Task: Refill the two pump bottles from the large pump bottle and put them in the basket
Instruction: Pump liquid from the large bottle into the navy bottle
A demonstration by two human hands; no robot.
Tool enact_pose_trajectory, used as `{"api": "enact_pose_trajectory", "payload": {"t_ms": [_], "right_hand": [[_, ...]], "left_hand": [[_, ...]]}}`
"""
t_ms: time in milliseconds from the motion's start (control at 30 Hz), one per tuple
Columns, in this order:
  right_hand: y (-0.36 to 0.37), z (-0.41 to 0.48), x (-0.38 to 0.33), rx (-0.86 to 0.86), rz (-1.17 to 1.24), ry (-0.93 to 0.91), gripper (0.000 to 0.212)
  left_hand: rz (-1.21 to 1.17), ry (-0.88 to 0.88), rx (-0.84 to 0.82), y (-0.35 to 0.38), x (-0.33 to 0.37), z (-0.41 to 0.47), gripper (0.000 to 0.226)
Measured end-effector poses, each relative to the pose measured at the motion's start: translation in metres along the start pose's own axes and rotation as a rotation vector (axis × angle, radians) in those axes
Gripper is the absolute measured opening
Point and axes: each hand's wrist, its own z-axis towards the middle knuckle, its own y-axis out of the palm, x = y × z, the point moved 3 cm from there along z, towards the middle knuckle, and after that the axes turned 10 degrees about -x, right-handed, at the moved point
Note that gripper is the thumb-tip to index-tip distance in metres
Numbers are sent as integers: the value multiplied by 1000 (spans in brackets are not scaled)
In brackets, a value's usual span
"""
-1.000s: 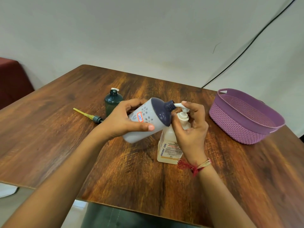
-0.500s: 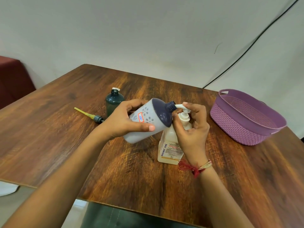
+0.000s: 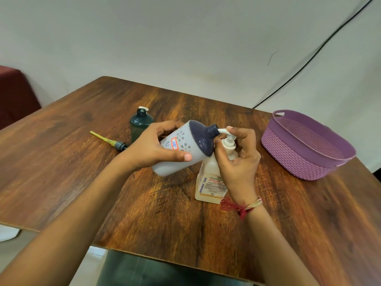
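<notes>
Grey plastic with a navy shoulder: that is the grey bottle [image 3: 186,144] my left hand [image 3: 150,147] grips round the body, fingers behind and thumb across the front. It is tipped over to the right, its open neck touching the white nozzle [image 3: 221,131] of the large pump bottle [image 3: 208,182]. That one stands upright on the wooden table [image 3: 61,162], just under the tilted bottle.

My right hand [image 3: 237,159] is curled round its pump head, forefinger over the top and thumb low against the collar. A red thread [image 3: 239,206] is tied on that wrist.

Compared with half a second ago, almost nothing has shifted. The grey bottle keeps the same slant and the same meeting with the nozzle, and both grips are as they were. I cannot tell whether the pump head sits any lower.

Behind my left hand the dark teal bottle [image 3: 140,125] stands uncapped where it stood before. Its loose pump [image 3: 109,139], with a yellow tube, lies flat to its left as before. The purple basket [image 3: 288,155] remains at the right edge of the table, well apart from both hands.
</notes>
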Motion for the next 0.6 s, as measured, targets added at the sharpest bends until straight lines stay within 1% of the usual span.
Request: {"api": "enact_pose_trajectory", "payload": {"t_ms": [200,433,500,600], "right_hand": [[-1,0,-1,-15,-24,-16,45],[0,1,0,11,8,-14,33],[0,1,1,10,7,-4,35],[-1,0,1,-11,4,-7,44]], "left_hand": [[-9,3,11,3,0,0,66],[6,1,15,2,1,0,67],[6,-1,17,1,2,-1,68],[5,-1,18,2,2,-1,68]]}}
